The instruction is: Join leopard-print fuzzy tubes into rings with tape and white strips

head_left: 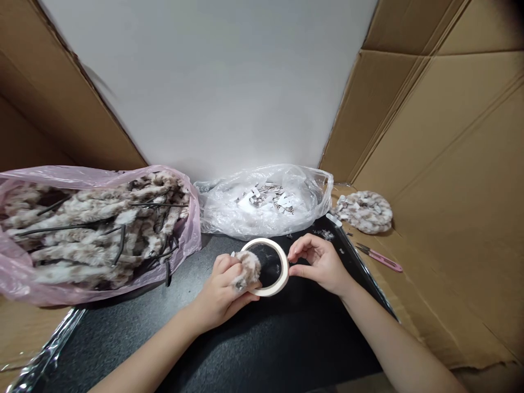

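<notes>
A roll of white tape [283,276] is held tilted above the black table top, its ring facing me. My left hand [223,289] is closed round a bundled brown-and-white furry strip [246,270] and also grips the roll's left side. At the roll's right edge, the fingertips of my right hand [317,265] are pinched close together against the tape. Whether a loose tape end lies between them is too small to make out.
At the left, a pink plastic bag [194,218] holds many furry strips with black cords. Behind the roll lies a clear bag [221,213] with paper scraps. A coiled furry bundle [370,213] and a pink cutter knife [385,260] rest on cardboard [442,284] at the right.
</notes>
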Demonstrator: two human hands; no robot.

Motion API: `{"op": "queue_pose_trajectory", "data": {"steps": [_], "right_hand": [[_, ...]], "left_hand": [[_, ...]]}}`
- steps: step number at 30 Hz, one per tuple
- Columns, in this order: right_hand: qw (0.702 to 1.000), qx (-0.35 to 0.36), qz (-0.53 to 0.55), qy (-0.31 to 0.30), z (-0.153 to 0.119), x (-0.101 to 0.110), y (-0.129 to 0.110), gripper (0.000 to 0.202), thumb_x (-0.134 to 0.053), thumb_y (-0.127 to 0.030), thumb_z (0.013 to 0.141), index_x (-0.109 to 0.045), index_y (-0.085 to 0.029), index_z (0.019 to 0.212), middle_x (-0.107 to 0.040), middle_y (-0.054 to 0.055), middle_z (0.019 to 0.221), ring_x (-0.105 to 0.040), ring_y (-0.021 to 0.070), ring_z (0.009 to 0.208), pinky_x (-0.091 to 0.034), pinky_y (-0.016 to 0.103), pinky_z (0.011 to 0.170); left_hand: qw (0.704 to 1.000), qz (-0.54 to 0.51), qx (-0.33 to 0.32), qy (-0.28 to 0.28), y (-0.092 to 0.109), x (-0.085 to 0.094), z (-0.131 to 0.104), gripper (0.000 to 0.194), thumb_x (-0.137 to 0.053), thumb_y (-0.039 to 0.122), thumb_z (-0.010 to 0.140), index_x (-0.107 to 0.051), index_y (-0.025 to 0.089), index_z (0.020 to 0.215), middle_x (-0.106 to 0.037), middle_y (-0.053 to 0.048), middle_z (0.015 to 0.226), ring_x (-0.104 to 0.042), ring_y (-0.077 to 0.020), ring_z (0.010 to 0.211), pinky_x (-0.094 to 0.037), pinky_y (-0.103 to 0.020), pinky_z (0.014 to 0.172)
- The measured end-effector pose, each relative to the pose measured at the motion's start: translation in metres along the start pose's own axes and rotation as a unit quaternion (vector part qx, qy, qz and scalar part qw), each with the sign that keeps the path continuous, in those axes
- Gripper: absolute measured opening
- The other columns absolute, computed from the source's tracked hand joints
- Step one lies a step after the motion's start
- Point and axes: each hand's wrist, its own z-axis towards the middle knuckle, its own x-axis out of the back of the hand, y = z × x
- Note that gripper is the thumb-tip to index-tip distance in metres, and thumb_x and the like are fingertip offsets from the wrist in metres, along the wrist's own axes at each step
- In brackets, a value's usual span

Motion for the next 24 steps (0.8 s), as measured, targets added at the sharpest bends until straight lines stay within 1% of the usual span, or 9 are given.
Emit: {"op": "queue_pose_trajectory", "data": {"steps": [4, 7, 9, 12, 16, 19, 22, 24], "right_hand": [[0.999, -0.044, -0.006, -0.008, 0.000, 0.002, -0.003, 0.031, -0.088, -0.025, 0.060, -0.061, -0.018, 0.075, -0.068, 0.001, 0.075, -0.064, 0.0145, 0.069, -0.055, 0.030, 0.067], [0.997, -0.072, -0.021, -0.021, 0.001, 0.004, -0.004, 0.029, -0.086, -0.028, 0.063, -0.061, -0.017, 0.073, -0.067, 0.001, 0.074, -0.063, 0.0138, 0.067, -0.053, 0.029, 0.066], [0.996, -0.076, -0.028, -0.027, 0.001, 0.004, -0.004, 0.028, -0.084, -0.030, 0.067, -0.060, -0.018, 0.073, -0.065, 0.001, 0.075, -0.062, 0.0135, 0.069, -0.052, 0.029, 0.068], [0.997, -0.064, -0.033, -0.031, 0.001, 0.000, -0.002, 0.027, -0.079, -0.031, 0.074, -0.055, -0.019, 0.077, -0.062, 0.000, 0.077, -0.060, 0.0131, 0.072, -0.050, 0.030, 0.071], [0.997, -0.041, -0.059, -0.031, -0.001, -0.006, 0.001, 0.025, -0.068, -0.032, 0.084, -0.046, -0.022, 0.083, -0.055, -0.002, 0.081, -0.052, 0.0120, 0.073, -0.045, 0.028, 0.071], [0.996, -0.036, -0.080, -0.029, -0.004, -0.010, 0.001, 0.024, -0.061, -0.034, 0.089, -0.040, -0.023, 0.084, -0.051, -0.001, 0.083, -0.047, 0.0126, 0.075, -0.041, 0.028, 0.071], [0.997, -0.038, -0.055, -0.041, -0.006, -0.012, -0.004, 0.026, -0.058, -0.036, 0.092, -0.035, -0.024, 0.086, -0.047, -0.002, 0.084, -0.045, 0.0126, 0.074, -0.039, 0.027, 0.069], [0.998, -0.033, -0.032, -0.042, -0.007, -0.011, -0.006, 0.026, -0.057, -0.035, 0.092, -0.034, -0.025, 0.087, -0.046, -0.002, 0.084, -0.045, 0.0126, 0.075, -0.039, 0.027, 0.069]], "left_hand": [[0.999, -0.011, -0.004, -0.030, 0.003, 0.004, 0.002, 0.015, -0.052, 0.029, 0.095, -0.065, 0.023, 0.100, -0.065, -0.005, 0.092, -0.051, -0.0217, 0.093, -0.035, -0.037, 0.086], [0.998, -0.009, -0.017, -0.052, 0.005, 0.007, 0.005, 0.016, -0.049, 0.030, 0.097, -0.063, 0.023, 0.099, -0.065, -0.004, 0.089, -0.051, -0.0202, 0.091, -0.035, -0.036, 0.085], [0.998, 0.005, -0.033, -0.056, 0.006, 0.009, 0.009, 0.015, -0.049, 0.030, 0.097, -0.062, 0.022, 0.099, -0.065, -0.003, 0.087, -0.052, -0.0194, 0.090, -0.035, -0.035, 0.085], [0.997, 0.023, -0.045, -0.056, 0.007, 0.011, 0.012, 0.013, -0.051, 0.029, 0.096, -0.062, 0.022, 0.098, -0.065, -0.002, 0.086, -0.052, -0.0191, 0.090, -0.035, -0.035, 0.086], [0.997, 0.030, -0.026, -0.059, 0.008, 0.012, 0.015, 0.009, -0.056, 0.027, 0.093, -0.063, 0.021, 0.092, -0.064, -0.002, 0.083, -0.051, -0.0191, 0.086, -0.035, -0.034, 0.084], [0.997, 0.033, -0.003, -0.065, 0.007, 0.013, 0.014, 0.008, -0.059, 0.026, 0.090, -0.064, 0.020, 0.089, -0.062, -0.005, 0.083, -0.049, -0.0198, 0.083, -0.036, -0.034, 0.081], [0.997, 0.027, 0.020, -0.069, 0.002, 0.015, 0.013, 0.012, -0.054, 0.025, 0.092, -0.062, 0.019, 0.085, -0.062, -0.007, 0.088, -0.047, -0.0199, 0.081, -0.035, -0.034, 0.077], [0.998, 0.016, 0.034, -0.058, -0.002, 0.019, 0.011, 0.014, -0.052, 0.024, 0.092, -0.060, 0.018, 0.082, -0.061, -0.007, 0.087, -0.046, -0.0191, 0.078, -0.034, -0.033, 0.075]]}}
